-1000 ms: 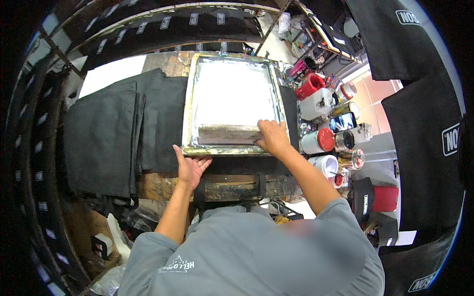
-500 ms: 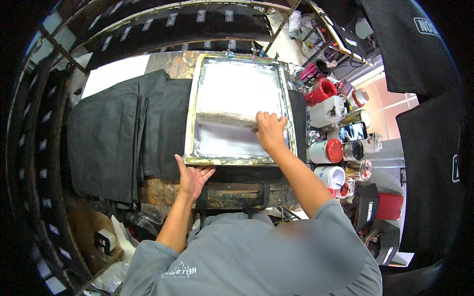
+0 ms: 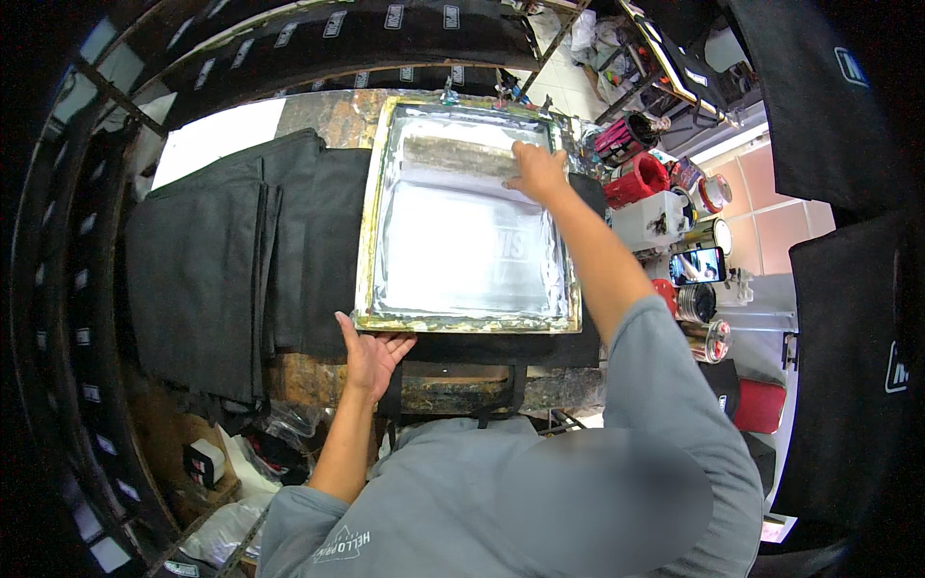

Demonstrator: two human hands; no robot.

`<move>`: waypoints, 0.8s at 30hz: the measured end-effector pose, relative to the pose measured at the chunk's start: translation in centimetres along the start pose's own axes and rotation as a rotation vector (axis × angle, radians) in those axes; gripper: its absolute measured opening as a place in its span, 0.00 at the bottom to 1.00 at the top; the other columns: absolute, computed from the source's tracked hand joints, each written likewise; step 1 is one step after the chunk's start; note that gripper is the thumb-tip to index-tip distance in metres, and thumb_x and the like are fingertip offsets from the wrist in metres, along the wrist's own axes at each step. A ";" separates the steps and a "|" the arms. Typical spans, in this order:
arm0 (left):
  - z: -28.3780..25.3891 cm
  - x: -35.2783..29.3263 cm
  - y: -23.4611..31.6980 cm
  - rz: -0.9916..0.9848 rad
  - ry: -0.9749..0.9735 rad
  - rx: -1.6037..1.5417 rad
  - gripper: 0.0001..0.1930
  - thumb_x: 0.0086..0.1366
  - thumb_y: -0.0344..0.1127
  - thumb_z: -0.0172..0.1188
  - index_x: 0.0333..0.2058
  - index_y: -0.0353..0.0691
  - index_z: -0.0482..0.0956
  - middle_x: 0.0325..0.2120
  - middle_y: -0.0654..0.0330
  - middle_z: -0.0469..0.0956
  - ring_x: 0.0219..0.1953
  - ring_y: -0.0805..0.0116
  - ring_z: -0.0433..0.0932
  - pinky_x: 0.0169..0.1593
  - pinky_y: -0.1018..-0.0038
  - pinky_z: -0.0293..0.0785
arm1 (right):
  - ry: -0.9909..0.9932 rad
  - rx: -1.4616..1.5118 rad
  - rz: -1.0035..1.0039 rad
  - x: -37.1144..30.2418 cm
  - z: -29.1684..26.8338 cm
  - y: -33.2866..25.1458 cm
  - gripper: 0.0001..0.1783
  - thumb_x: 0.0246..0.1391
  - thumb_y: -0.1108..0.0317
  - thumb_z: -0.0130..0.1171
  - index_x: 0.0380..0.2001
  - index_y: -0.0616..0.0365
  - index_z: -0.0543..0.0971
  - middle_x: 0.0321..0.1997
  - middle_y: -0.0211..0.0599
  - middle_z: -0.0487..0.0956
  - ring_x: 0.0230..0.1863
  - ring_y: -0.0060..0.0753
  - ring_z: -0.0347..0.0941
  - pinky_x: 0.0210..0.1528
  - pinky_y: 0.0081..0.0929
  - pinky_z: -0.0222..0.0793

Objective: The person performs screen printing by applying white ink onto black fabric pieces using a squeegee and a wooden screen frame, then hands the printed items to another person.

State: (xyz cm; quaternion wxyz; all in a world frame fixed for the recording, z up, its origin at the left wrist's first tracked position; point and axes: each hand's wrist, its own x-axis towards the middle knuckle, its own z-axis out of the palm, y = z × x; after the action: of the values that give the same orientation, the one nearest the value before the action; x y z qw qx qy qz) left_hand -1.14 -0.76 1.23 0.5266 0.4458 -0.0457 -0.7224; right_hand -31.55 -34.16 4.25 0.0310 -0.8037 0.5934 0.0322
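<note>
A screen-printing frame (image 3: pixel 472 325) with a pale mesh and paint-stained edges lies over a black cloth bag (image 3: pixel 462 349) on the worktable. My right hand (image 3: pixel 538 173) is closed around the right end of a squeegee (image 3: pixel 448 154), which lies across the far part of the mesh. Faint lettering shows through the mesh at the middle right. At the frame's near left corner is my left hand (image 3: pixel 371 362), palm up and fingers stretched out against the near edge, thumb apart. The bag's strap (image 3: pixel 518 385) hangs toward me over the table's edge.
Folded black cloth pieces (image 3: pixel 198 270) are stacked to the left. Along the right stand several ink containers, among them a red pot (image 3: pixel 638 179) and a white jug (image 3: pixel 647 222), beside a phone (image 3: pixel 698 267). Clamps (image 3: pixel 450 93) sit at the frame's far edge. Black printed cloths hang all around.
My right hand has pushed the squeegee away from me, from mid-mesh to its far part. My left hand stays at the near corner. My right arm reaches farther and covers some jars.
</note>
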 end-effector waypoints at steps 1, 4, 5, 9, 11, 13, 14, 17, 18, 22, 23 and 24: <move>-0.1 0.1 0.0 -0.041 0.034 0.047 0.64 0.66 0.89 0.32 0.77 0.31 0.53 0.66 0.36 0.70 0.64 0.46 0.77 0.69 0.54 0.73 | -0.089 0.027 0.009 1.2 -0.9 0.6 0.39 0.42 0.49 0.84 0.55 0.50 0.76 0.55 0.39 0.85 0.62 0.52 0.79 0.61 0.64 0.64; -1.0 0.7 0.3 -0.123 0.115 0.123 0.66 0.64 0.90 0.33 0.76 0.29 0.54 0.65 0.33 0.71 0.63 0.43 0.78 0.69 0.54 0.75 | -0.157 0.070 -0.028 3.0 -2.8 1.7 0.48 0.37 0.45 0.85 0.61 0.52 0.77 0.59 0.45 0.85 0.64 0.54 0.79 0.60 0.60 0.68; -1.4 0.9 0.5 -0.155 0.088 0.142 0.67 0.64 0.91 0.34 0.75 0.27 0.55 0.64 0.31 0.71 0.64 0.42 0.78 0.69 0.54 0.75 | -0.127 0.073 -0.021 2.9 -3.1 1.8 0.49 0.37 0.45 0.85 0.61 0.52 0.77 0.59 0.45 0.85 0.63 0.54 0.80 0.61 0.60 0.68; -2.6 1.5 1.1 -0.293 0.099 -0.007 0.71 0.62 0.91 0.37 0.71 0.15 0.58 0.62 0.26 0.73 0.63 0.40 0.79 0.68 0.55 0.77 | -0.047 0.113 0.049 1.5 -2.5 1.0 0.41 0.42 0.48 0.84 0.57 0.51 0.78 0.58 0.42 0.85 0.63 0.52 0.79 0.61 0.62 0.64; -2.6 1.1 1.4 -0.305 0.099 -0.083 0.70 0.64 0.90 0.38 0.70 0.14 0.59 0.61 0.25 0.73 0.63 0.42 0.79 0.68 0.56 0.77 | 0.156 0.131 -0.022 0.7 -1.5 0.2 0.36 0.43 0.52 0.84 0.53 0.53 0.78 0.51 0.41 0.86 0.55 0.54 0.82 0.52 0.57 0.64; -2.0 0.4 1.9 -0.297 0.090 0.161 0.66 0.67 0.87 0.39 0.67 0.13 0.63 0.57 0.27 0.77 0.60 0.43 0.82 0.66 0.56 0.79 | 0.225 0.090 -0.038 0.6 -0.4 -0.5 0.34 0.43 0.54 0.83 0.51 0.53 0.78 0.50 0.40 0.86 0.55 0.52 0.81 0.52 0.56 0.63; -1.4 0.0 2.2 -0.293 0.071 0.305 0.64 0.68 0.85 0.39 0.65 0.13 0.65 0.55 0.27 0.79 0.58 0.44 0.83 0.65 0.56 0.80 | 0.277 0.071 -0.041 0.6 0.3 -0.7 0.33 0.43 0.54 0.83 0.50 0.52 0.78 0.50 0.39 0.85 0.55 0.51 0.81 0.52 0.56 0.63; 1.0 -0.2 3.8 -0.174 -0.068 0.615 0.39 0.77 0.65 0.54 0.54 0.23 0.80 0.40 0.44 0.87 0.40 0.60 0.88 0.45 0.67 0.86 | 0.349 0.017 -0.042 0.4 2.8 -1.1 0.29 0.45 0.58 0.82 0.48 0.49 0.78 0.47 0.33 0.83 0.53 0.44 0.78 0.55 0.52 0.61; 2.0 0.2 4.6 -0.089 -0.098 0.755 0.33 0.79 0.60 0.58 0.51 0.25 0.82 0.36 0.48 0.89 0.36 0.63 0.88 0.41 0.70 0.86 | 0.365 -0.011 -0.046 0.3 3.7 -1.2 0.28 0.45 0.58 0.81 0.48 0.49 0.78 0.47 0.32 0.82 0.52 0.43 0.78 0.56 0.50 0.61; 7.4 6.2 6.7 0.781 -0.018 1.240 0.20 0.69 0.41 0.72 0.52 0.32 0.85 0.25 0.58 0.83 0.27 0.71 0.80 0.34 0.71 0.76 | 0.419 -0.040 -0.043 -1.2 6.2 -1.4 0.27 0.44 0.62 0.80 0.47 0.47 0.77 0.45 0.29 0.81 0.50 0.39 0.77 0.56 0.48 0.61; 8.8 8.6 7.5 0.921 -0.022 1.322 0.23 0.68 0.43 0.73 0.54 0.33 0.84 0.31 0.52 0.83 0.35 0.61 0.82 0.43 0.65 0.78 | 0.459 -0.051 -0.070 -1.7 6.4 -1.3 0.27 0.43 0.63 0.80 0.46 0.46 0.77 0.45 0.28 0.80 0.50 0.39 0.77 0.54 0.48 0.61; 10.2 11.0 8.1 1.124 -0.023 1.436 0.29 0.67 0.49 0.73 0.60 0.37 0.81 0.44 0.48 0.83 0.50 0.51 0.79 0.56 0.57 0.74 | 0.388 -0.065 -0.055 -2.3 6.4 -1.4 0.27 0.43 0.63 0.80 0.46 0.46 0.77 0.45 0.28 0.80 0.50 0.39 0.77 0.54 0.47 0.61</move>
State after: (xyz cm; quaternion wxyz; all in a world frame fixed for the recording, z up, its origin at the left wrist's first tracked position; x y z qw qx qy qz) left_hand -2.92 -17.29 5.06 0.3965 0.5715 -0.7000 -0.1618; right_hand -30.98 -30.95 -1.92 -0.1091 -0.8114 0.5646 -0.1048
